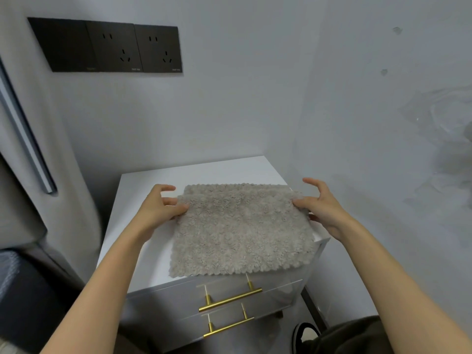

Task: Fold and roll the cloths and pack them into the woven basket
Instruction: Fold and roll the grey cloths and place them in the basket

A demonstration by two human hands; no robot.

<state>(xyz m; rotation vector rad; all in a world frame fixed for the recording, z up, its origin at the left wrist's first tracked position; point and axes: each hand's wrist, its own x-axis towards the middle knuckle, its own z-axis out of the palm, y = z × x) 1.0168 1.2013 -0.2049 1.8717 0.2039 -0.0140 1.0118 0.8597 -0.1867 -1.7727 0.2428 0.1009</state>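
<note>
Head view: the fleecy beige cloth (240, 233) lies doubled over at lower middle of the frame on the white cabinet (204, 169), its near edge reaching the front above the brass drawer handles (229, 297). The left grip (155, 213) and right grip (324, 208) each pinch a far corner of the top layer, thumb on top, probably to square it with the layer beneath. No woven basket shows.

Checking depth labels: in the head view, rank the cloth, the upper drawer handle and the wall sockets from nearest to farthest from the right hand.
1. Cloth: the right hand pinches its right edge.
2. Upper drawer handle: below and to the left.
3. Wall sockets: high up, far left.
</note>
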